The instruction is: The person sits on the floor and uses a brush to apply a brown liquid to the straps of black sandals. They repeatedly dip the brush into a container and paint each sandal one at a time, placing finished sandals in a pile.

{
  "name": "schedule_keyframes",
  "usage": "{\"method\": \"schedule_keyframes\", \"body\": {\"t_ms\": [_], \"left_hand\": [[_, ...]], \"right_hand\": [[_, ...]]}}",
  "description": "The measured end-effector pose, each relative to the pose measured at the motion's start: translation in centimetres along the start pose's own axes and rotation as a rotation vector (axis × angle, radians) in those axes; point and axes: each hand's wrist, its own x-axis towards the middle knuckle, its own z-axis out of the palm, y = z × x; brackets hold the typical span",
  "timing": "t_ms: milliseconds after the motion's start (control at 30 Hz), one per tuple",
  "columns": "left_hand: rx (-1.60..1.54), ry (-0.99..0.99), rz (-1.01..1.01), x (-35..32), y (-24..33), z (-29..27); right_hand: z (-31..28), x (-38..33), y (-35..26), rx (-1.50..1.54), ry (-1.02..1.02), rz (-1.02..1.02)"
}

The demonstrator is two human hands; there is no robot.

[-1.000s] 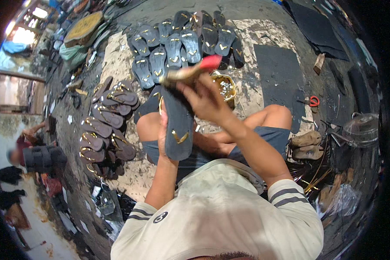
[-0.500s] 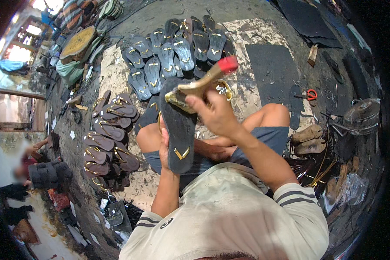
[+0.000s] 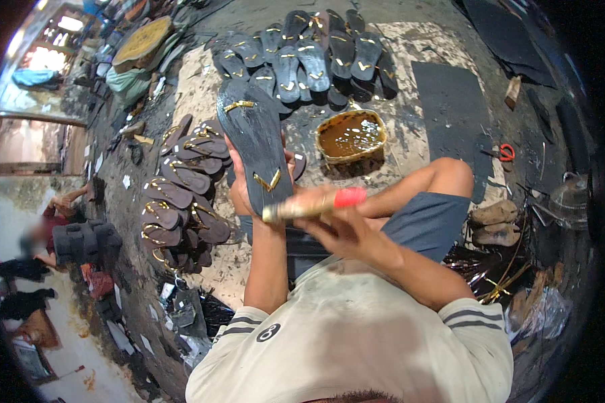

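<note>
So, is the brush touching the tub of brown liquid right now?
Apart. The head view shows the brush nearer the person's body than the tub, with a visible gap between them.

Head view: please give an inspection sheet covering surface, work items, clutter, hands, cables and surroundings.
Surface: stained pale sheet over grimy floor.
Work items: dark sole with gold strap pieces; red-ended brush; tub of brown liquid.
Clutter: brown sandals at left, other soles beyond, red-handled scissors and crumpled plastic at right.
Hands: left hand supports the sole; right hand grips the brush, blurred, near the sole's closer end; contact unclear.
Cables: none distinguishable.
Surroundings: fan at right, another person at left.
</note>
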Motion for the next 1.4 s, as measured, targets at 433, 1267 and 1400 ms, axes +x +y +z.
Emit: {"method": "schedule_keyframes", "body": {"t_ms": [433, 1267, 1400], "left_hand": [[0.153, 0.133, -0.126, -1.6, -5.3, 1.9], [2.009, 0.017, 0.143, 15.7, 15.1, -24.1], [2.397, -0.007, -0.015, 5.4, 14.5, -26.8]], "right_hand": [[-6.3, 12.2, 6.6, -0.61, 0.134, -0.352], [-14.9, -1.4, 2.0, -0.351, 0.684, 0.623], [-14.2, 0.6, 2.6, -0.422, 0.706, 0.713]]}}
